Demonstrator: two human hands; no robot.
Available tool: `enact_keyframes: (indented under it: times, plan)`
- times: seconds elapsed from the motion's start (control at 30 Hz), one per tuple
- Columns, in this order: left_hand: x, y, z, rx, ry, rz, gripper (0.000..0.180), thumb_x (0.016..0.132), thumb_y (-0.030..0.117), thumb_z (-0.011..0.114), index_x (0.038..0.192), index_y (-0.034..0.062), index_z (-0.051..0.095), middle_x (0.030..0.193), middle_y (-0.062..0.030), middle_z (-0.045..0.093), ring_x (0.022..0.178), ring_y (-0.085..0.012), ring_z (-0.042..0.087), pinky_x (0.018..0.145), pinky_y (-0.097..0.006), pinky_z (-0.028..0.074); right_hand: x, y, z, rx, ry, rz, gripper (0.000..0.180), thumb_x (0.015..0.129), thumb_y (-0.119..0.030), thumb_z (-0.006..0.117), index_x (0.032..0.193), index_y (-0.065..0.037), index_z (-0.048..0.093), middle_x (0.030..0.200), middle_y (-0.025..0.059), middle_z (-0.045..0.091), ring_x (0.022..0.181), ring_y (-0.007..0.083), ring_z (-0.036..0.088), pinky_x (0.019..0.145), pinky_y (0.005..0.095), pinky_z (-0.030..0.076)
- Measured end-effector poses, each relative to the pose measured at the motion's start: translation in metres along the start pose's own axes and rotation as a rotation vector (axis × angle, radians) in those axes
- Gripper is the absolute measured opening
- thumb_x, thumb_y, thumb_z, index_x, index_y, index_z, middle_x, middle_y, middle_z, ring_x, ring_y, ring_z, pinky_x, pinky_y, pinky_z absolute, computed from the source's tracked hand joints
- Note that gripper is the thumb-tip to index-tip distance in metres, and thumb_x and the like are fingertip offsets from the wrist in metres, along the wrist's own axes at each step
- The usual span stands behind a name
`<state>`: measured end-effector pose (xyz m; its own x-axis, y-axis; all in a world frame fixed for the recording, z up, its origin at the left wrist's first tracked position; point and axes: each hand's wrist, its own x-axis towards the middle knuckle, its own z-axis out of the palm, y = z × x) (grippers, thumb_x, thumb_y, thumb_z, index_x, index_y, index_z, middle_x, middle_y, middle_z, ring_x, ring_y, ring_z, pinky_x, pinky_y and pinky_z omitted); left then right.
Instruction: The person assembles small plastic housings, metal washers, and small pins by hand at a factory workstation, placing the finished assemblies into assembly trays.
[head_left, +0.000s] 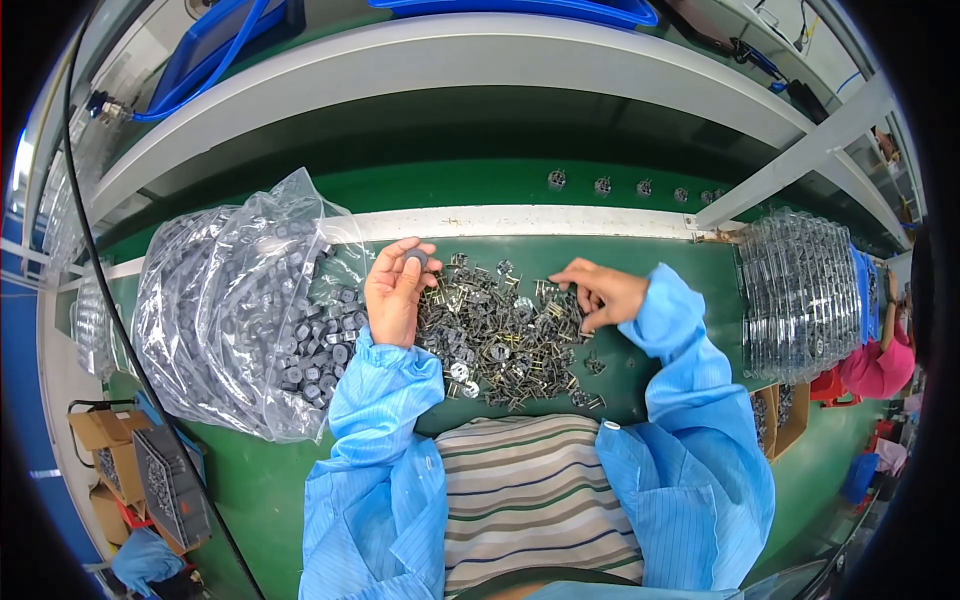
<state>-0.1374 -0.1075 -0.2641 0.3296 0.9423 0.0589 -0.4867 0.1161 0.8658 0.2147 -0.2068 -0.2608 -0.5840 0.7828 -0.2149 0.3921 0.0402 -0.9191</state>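
My left hand (pixel 396 290) is raised at the left edge of the pile, closed on a small round grey plastic cap (pixel 416 258) between thumb and fingers. At the pile's right side, my right hand (pixel 608 293) reaches in with bent fingers and the thumb apart from the forefinger. I see nothing held in it. Between the hands spreads a heap of small parts with metal pins (pixel 495 335), some showing shiny round faces. Left of my left hand, many loose grey caps (pixel 318 355) spill from a large clear plastic bag (pixel 215 310).
Stacked clear plastic trays (pixel 800 295) stand at the right. A white rail (pixel 520 221) crosses behind the heap, with several small parts (pixel 603 186) lined up beyond it. Cardboard boxes (pixel 110 445) sit low left. Another person in pink (pixel 880 365) is at far right.
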Motion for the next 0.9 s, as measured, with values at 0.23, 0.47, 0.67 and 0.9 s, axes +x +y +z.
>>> enact_keyframes:
  times: [0.23,0.47,0.67,0.9]
  plan:
    - [0.0,-0.004,0.007,0.034,-0.036,-0.013,0.028,0.101,0.004,0.058,0.128,-0.0008,0.056,0.117,-0.0135,0.066,0.097,-0.0179,0.066,0.079,-0.027,0.054,0.068,0.009,-0.02,0.383,-0.054,-0.061,0.053,0.084,0.005,0.076,0.133,0.002,0.056,0.102,0.0079,0.063,0.083,0.0091,0.06,0.073,0.0248,0.051]
    - [-0.005,-0.002,0.014,0.054,-0.069,-0.009,0.029,0.099,0.003,0.059,0.128,-0.0015,0.056,0.118,-0.0145,0.066,0.097,-0.018,0.066,0.081,-0.028,0.054,0.086,0.016,-0.019,0.529,0.258,-0.056,0.017,0.099,-0.009,0.062,0.111,0.003,0.067,0.102,0.0102,0.07,0.076,0.0098,0.063,0.065,0.0208,0.049]
    - [-0.009,-0.002,0.022,0.043,-0.076,-0.009,0.035,0.105,0.011,0.051,0.137,-0.0031,0.053,0.129,-0.0171,0.063,0.107,-0.0217,0.065,0.084,-0.029,0.054,0.097,0.012,0.003,0.271,0.456,-0.318,0.015,0.095,-0.001,0.067,0.109,0.002,0.069,0.098,0.0036,0.065,0.076,0.0069,0.058,0.063,0.0212,0.045]
    - [-0.006,-0.009,0.02,0.212,-0.059,0.066,0.032,0.1,0.003,0.058,0.132,-0.0028,0.057,0.13,-0.0174,0.063,0.117,-0.0232,0.063,0.092,-0.03,0.054,0.107,0.006,0.015,0.102,0.577,-0.229,0.008,0.087,-0.006,0.076,0.091,-0.001,0.072,0.09,0.0014,0.067,0.079,0.0066,0.06,0.068,0.024,0.047]
